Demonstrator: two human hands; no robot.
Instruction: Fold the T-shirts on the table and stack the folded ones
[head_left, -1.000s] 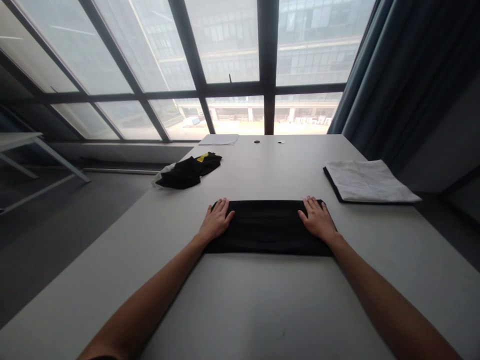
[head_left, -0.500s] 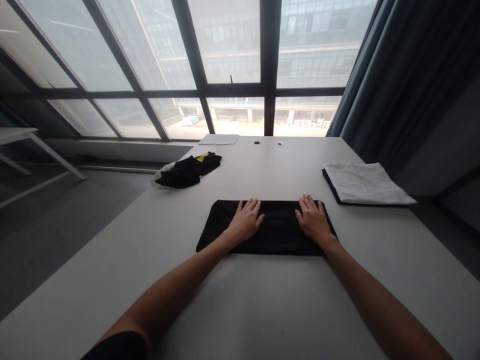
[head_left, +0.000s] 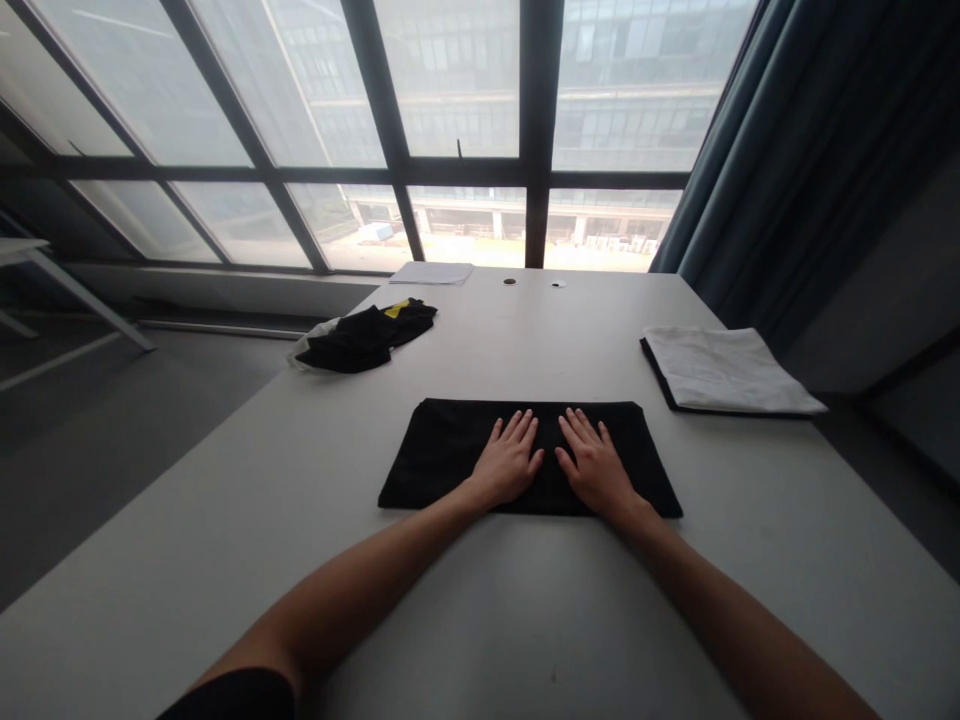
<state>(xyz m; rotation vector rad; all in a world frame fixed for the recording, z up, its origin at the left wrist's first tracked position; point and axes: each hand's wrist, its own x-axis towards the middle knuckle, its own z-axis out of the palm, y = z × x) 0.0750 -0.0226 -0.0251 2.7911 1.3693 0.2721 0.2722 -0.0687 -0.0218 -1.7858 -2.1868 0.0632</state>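
Note:
A folded black cloth [head_left: 442, 450] lies flat as a wide strip in the middle of the grey table [head_left: 480, 620]. My left hand [head_left: 509, 461] rests palm down on the cloth's middle, fingers stretched out. Right beside it, my right hand [head_left: 595, 465] also lies flat on the cloth with fingers spread. The two hands are close together, almost touching. Neither hand holds anything.
A crumpled black garment with a yellow patch [head_left: 364, 336] lies at the table's left edge. A folded white-over-black stack [head_left: 724, 369] sits at the right. White paper [head_left: 433, 272] lies at the far edge by the window. A dark curtain [head_left: 810, 150] hangs to the right.
Both hands have slid inward from the cloth's two ends to its middle. The left hand moved first, then the right. The cloth stays flat.

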